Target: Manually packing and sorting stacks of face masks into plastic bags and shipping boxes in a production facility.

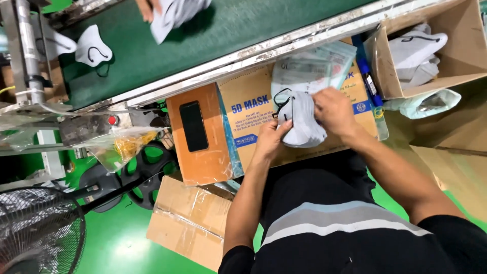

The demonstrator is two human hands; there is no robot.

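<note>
**Both hands on a grey mask stack**

While the left hand (270, 138) pinches the stack's lower edge, the right hand (332, 110) grips its top. The grey face masks (303, 122) lie on a flat cardboard box (248, 109), at two o'clock from the black phone (194, 126).

Black short-sleeved shirt, grey and white chest stripes; bare forearms; hands (304, 127) without gloves, rings or watch.

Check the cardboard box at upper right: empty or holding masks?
Holding masks. The open cardboard box shows several white masks piled inside; how full, cannot tell.
</note>
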